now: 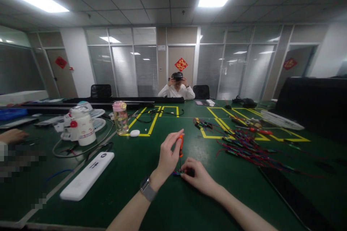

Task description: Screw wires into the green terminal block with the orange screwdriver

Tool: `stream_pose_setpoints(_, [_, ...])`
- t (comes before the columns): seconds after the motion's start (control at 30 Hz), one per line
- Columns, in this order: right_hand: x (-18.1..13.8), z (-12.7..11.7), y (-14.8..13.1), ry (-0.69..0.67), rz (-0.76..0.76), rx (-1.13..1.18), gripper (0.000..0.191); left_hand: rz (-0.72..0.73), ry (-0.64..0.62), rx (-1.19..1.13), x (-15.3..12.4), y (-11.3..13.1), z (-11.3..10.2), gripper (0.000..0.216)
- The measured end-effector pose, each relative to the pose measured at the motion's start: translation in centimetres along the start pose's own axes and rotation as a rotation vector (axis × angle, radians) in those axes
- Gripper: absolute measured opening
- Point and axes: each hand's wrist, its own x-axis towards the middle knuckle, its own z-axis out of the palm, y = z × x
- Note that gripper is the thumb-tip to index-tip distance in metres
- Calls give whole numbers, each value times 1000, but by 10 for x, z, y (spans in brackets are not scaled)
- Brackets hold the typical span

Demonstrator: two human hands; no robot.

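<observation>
Screwdriver [180, 147], pinched upright in the grip of the left hand [167, 156], meets the wired part [176, 173] just below, which the right hand [199, 177] pinches steady against the desk [130, 177].

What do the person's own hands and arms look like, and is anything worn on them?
No sleeves or gloves are in view: the left hand and the right hand are bare, as are both arms as far as the picture shows. The left wrist carries a wristwatch with a grey band. No rings show.
</observation>
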Motion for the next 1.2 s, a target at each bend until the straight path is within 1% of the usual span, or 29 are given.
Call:
stream_pose_setpoints(0.13, [0,0,1,-3,11,2,7,-34,94,60,0,-1,1,17])
stream_pose_setpoints(0.17, [0,0,2,-3,15,2,8,-43,100,66,-1,0,1,16])
stream_pose_setpoints(0.37, [0,1,3,-15,9,1,13,-44,-28,-41,0,3,0,34])
stream_pose_setpoints(0.43, [0,1,4,-14,3,4,13,-48,-22,-42,0,3,0,31])
stream_pose_setpoints(0.6, [0,2,6,-5,-2,-14,12,-10,71,42,-1,2,2,15])
stream_pose_setpoints(0.67, [0,2,7,-2,-11,-26,12,-11,51,39,-1,3,2,18])
stream_pose_setpoints(0.77, [0,2,7,-5,-20,-26,12,-4,-30,-23,-3,5,3,33])
stream_pose_setpoints(0.83, [0,2,8,-7,-19,-22,12,-1,-50,-55,-3,5,3,35])
stream_pose_setpoints(0.93, [0,1,8,-9,-11,-21,12,-4,-15,-16,-4,3,5,31])
stream_pose_setpoints(1.07, [-1,2,8,-5,-19,-18,12,9,59,69,-5,2,4,20])
stream_pose_setpoints(1.13, [-1,2,9,-3,-27,-17,12,3,39,58,-4,3,3,22])
stream_pose_setpoints(1.2, [-1,2,10,-6,-33,-14,12,-5,-5,16,-4,4,3,30])
